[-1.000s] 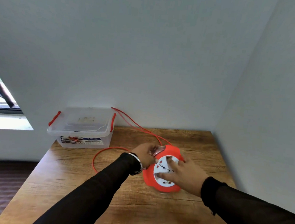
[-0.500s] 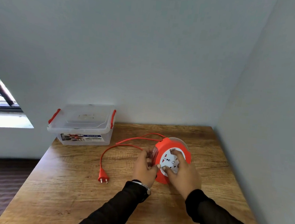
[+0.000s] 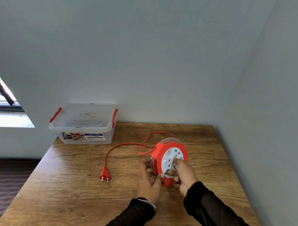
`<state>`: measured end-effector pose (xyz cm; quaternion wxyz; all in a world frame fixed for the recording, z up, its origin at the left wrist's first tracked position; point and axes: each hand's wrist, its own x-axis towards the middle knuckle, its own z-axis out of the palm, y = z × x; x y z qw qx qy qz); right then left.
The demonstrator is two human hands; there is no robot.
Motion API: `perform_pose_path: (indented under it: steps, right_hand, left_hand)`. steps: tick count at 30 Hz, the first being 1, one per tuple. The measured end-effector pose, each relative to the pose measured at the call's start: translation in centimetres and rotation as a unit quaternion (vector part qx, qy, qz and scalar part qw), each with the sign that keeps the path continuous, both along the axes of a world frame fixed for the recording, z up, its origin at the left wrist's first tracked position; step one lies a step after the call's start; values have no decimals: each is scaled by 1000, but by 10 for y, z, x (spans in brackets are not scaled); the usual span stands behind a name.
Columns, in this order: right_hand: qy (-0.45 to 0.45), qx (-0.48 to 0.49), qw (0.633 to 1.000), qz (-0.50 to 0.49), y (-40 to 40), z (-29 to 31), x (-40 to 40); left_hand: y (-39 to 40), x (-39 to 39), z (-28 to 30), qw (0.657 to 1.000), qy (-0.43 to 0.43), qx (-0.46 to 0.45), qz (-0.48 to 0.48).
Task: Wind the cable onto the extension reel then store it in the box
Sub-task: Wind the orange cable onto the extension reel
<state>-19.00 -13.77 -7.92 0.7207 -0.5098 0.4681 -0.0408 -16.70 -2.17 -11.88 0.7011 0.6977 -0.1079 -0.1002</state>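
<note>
A: Why is the reel (image 3: 167, 160) stood on edge instead of lying flat?

B: So it can turn, I'd say. The left hand (image 3: 148, 179) curls round its clear rear rim and near edge, steadying it on the table (image 3: 67, 186). The right hand (image 3: 181, 174) sits on the white socket face, fingers bent onto it and round the lower rim. That looks like the winding grip: one hand holds, the other rotates.

A: Both hands closed on it, then?

B: Yes, each grip is on the reel. Neither holds the cable (image 3: 124, 144).

A: Where does the cable lie?

B: It leaves the reel on the side away from the right grip, loops once just beyond the left hand, then runs out and curves back toward the person. The plug (image 3: 105, 175) rests on the table well to the left of the left grip, pins pointing at the near edge. A good length is still loose, so winding isn't finished.

A: And the box (image 3: 85, 124)?

B: Farther out, beyond the plug, at the table's far left corner against the wall. Clear plastic, red latches, lid on. Through the walls I see nothing inside, though the label hides part of the front.

A: So the lid must come off first.

B: I'd judge so, once the plug is drawn in.
</note>
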Motion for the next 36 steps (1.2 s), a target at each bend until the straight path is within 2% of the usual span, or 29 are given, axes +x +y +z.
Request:
perform_pose_path:
  steps: [3,5,6,7,8,10,11,13,14,18,19,22,27,32,36]
  right_hand:
    - [12,-33,997,73,-3,7,-3]
    - [3,-88,988,124,-9,10,-8]
    - [10,-159,975,157,-14,9,-11]
    - [28,-268,942,200,-19,8,-14]
    - [47,-402,880,247,-24,6,-18]
    - [41,-633,697,335,-34,2,-23]
    - [16,-697,607,382,-38,2,-24]
    - [-25,-756,443,481,-42,6,-26]
    - [-38,-768,377,516,-41,10,-26]
    - [-20,-798,203,567,-33,25,-27]
    - [-21,-801,175,572,-31,26,-26]
    - [-56,-785,156,596,-30,28,-20]
    - [-81,-766,122,626,-33,41,-2]
    - [-83,-725,73,680,-32,46,7]
    - [-58,-727,29,684,-32,46,9]
  left_hand:
    - [1,3,3,1000,18,-3,1]
    - [2,15,6,999,49,-7,-7]
    - [4,24,10,998,67,-3,-23]
    - [6,34,15,996,76,11,-45]
    - [9,43,20,994,78,31,-72]
    - [13,63,32,986,67,79,-134]
    - [14,72,39,978,56,110,-170]
    - [12,89,52,951,13,191,-242]
    - [11,96,57,934,-8,228,-277]
    - [0,112,72,868,-43,333,-366]
    - [-3,114,75,852,-63,357,-377]
    - [-13,116,79,815,-121,406,-396]
    - [-28,114,81,766,-154,464,-418]
    - [-29,113,77,751,-153,472,-435]
    - [-25,113,71,761,-144,465,-429]
